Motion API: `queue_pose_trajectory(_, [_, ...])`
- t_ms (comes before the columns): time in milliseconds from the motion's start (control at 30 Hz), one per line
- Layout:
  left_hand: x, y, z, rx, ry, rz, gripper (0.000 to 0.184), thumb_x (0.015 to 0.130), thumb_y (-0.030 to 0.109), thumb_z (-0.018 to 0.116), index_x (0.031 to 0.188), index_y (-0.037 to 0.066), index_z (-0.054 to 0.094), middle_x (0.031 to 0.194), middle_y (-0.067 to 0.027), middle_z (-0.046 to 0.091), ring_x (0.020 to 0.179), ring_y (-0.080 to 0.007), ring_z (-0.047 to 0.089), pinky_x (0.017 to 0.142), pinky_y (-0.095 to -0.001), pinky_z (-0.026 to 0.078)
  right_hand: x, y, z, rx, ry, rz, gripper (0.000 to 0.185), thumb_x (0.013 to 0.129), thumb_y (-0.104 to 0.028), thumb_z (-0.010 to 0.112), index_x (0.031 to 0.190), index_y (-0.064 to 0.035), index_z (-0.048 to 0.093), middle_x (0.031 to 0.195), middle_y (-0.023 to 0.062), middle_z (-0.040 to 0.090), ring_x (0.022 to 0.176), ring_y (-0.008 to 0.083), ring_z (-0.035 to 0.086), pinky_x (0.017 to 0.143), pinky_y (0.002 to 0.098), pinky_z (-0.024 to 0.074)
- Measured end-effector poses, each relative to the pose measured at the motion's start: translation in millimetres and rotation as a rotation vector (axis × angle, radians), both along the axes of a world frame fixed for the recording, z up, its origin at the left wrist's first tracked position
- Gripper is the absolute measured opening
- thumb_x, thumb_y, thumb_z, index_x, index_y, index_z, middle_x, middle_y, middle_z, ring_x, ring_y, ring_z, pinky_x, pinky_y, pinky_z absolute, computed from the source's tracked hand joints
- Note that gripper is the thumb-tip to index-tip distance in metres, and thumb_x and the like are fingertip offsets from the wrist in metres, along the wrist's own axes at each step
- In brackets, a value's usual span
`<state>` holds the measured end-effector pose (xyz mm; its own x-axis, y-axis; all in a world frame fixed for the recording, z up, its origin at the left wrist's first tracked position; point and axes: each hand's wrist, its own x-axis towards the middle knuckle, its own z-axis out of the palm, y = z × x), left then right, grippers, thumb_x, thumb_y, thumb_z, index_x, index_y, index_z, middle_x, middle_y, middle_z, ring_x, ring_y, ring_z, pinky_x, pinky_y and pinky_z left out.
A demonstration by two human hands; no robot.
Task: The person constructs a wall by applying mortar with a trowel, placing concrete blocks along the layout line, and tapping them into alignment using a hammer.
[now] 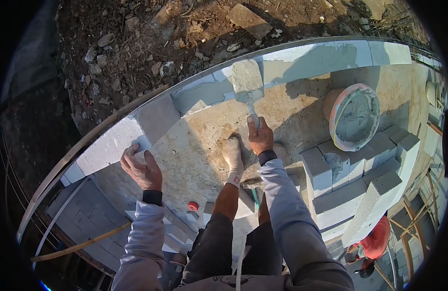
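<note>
Across the low wall of pale blocks (389, 52), the trowel (247, 81) lies with its blade over the top, smeared with grey mortar; whether it touches is hard to judge from above. The right hand (261, 138) is closed round its handle. The left hand (142, 169) is loosely open, fingers bent, fingertips at the near edge of an end block (112, 143). Right of the trowel, a bucket (332, 107) of wet mortar leans beside stacked blocks (338, 206). Near the feet are a round red object (193, 206) and a tool with a green handle (255, 198). Lower right, another person (376, 238) in red bends down.
</note>
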<state>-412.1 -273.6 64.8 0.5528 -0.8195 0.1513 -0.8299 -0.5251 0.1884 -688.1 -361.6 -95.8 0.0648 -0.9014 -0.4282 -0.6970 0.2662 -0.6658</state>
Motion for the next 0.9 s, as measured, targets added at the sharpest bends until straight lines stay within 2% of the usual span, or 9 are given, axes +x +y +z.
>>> queue_pose_trajectory(100, [0.1, 1.9, -2.4, -0.014, -0.021, 0.0, 0.031, 0.072, 0.0, 0.059, 0.102, 0.003, 0.05, 0.103, -0.0113, 0.053, 0.102, -0.0302, 0.047, 0.092, -0.0423, 0.034, -17.1, 7.6, -10.4, 0.099, 0.081, 0.116, 0.053, 0.088, -0.052, 0.051, 0.097, 0.0003, 0.055, 0.065, 0.0244, 0.06, 0.066, 0.0436, 0.06, 0.057, 0.0485, 0.0487])
queue_pose_trajectory(233, [-3.9, -3.8, -2.8, -0.025, -0.023, 0.04, 0.032, 0.072, 0.0, 0.059, 0.102, 0.004, 0.05, 0.104, -0.0114, 0.054, 0.103, -0.0301, 0.047, 0.093, -0.0418, 0.033, -76.4, 96.0, -10.3, 0.291, 0.203, 0.148, 0.062, 0.088, -0.055, 0.049, 0.101, 0.005, 0.055, 0.072, 0.0289, 0.06, 0.072, 0.0473, 0.059, 0.062, 0.0502, 0.0474])
queue_pose_trajectory(300, [-5.5, -8.4, 0.6, -0.019, -0.022, 0.06, 0.032, 0.072, 0.0, 0.059, 0.103, 0.003, 0.051, 0.104, -0.0118, 0.054, 0.103, -0.0299, 0.047, 0.093, -0.0414, 0.033, -101.0, 131.5, 5.3, 0.321, 0.32, 0.114, 0.059, 0.087, -0.054, 0.05, 0.101, 0.0037, 0.055, 0.068, 0.0272, 0.059, 0.07, 0.0468, 0.059, 0.064, 0.049, 0.0483])
queue_pose_trajectory(400, [-10.7, -0.9, 2.7, 0.002, -0.045, 0.083, 0.03, 0.074, 0.002, 0.059, 0.103, 0.002, 0.052, 0.105, -0.0123, 0.056, 0.103, -0.0297, 0.049, 0.093, -0.0408, 0.035, -100.0, 112.8, 59.2, 0.428, 0.183, 0.058, 0.051, 0.085, -0.046, 0.059, 0.099, 0.0027, 0.056, 0.076, 0.0257, 0.061, 0.076, 0.0442, 0.06, 0.066, 0.047, 0.0489])
queue_pose_trajectory(500, [-11.1, -5.2, -1.0, -0.014, -0.047, 0.071, 0.03, 0.073, 0.002, 0.059, 0.102, 0.003, 0.052, 0.105, -0.0118, 0.055, 0.103, -0.0297, 0.048, 0.094, -0.0416, 0.033, -84.8, 76.5, 61.1, -0.181, 0.066, 0.159, 0.043, 0.079, -0.034, 0.069, 0.102, -0.0014, 0.053, 0.086, 0.0197, 0.059, 0.078, 0.0407, 0.059, 0.063, 0.047, 0.0494])
queue_pose_trajectory(667, [-3.9, -3.4, 0.1, -0.01, 0.007, 0.096, 0.03, 0.072, 0.001, 0.059, 0.101, 0.004, 0.051, 0.105, -0.0114, 0.053, 0.103, -0.0299, 0.046, 0.093, -0.0428, 0.032, -58.2, -35.2, 84.3, -0.16, 0.197, 0.42, 0.042, 0.075, -0.022, 0.07, 0.108, -0.0086, 0.048, 0.09, 0.0133, 0.052, 0.075, 0.036, 0.058, 0.065, 0.0452, 0.049])
queue_pose_trajectory(700, [-2.5, -4.2, 0.3, -0.02, 0.009, 0.088, 0.03, 0.072, 0.002, 0.059, 0.101, 0.004, 0.051, 0.104, -0.0112, 0.053, 0.103, -0.0299, 0.046, 0.093, -0.0427, 0.032, -54.7, -54.7, 78.0, -0.275, 0.238, 0.493, 0.037, 0.077, -0.021, 0.066, 0.106, -0.0079, 0.048, 0.09, 0.0127, 0.052, 0.073, 0.0344, 0.058, 0.063, 0.0439, 0.0489])
queue_pose_trajectory(833, [-3.2, -3.6, 0.5, -0.028, 0.027, 0.094, 0.029, 0.072, 0.002, 0.058, 0.1, 0.004, 0.051, 0.102, -0.0103, 0.054, 0.102, -0.0297, 0.047, 0.093, -0.0425, 0.032, -44.4, -116.7, 57.6, -0.604, 0.565, 0.81, 0.025, 0.083, -0.019, 0.055, 0.102, -0.005, 0.048, 0.087, 0.0104, 0.054, 0.07, 0.027, 0.059, 0.059, 0.0387, 0.0481])
queue_pose_trajectory(900, [-1.6, -3.4, 0.4, -0.026, 0.03, 0.109, 0.029, 0.072, 0.002, 0.058, 0.1, 0.005, 0.051, 0.102, -0.0102, 0.054, 0.102, -0.0296, 0.047, 0.092, -0.0424, 0.032, -47.4, -130.3, 44.6, -0.562, 0.789, 0.962, 0.019, 0.083, -0.018, 0.052, 0.097, -0.0044, 0.049, 0.08, 0.0082, 0.055, 0.067, 0.024, 0.059, 0.057, 0.0364, 0.0479])
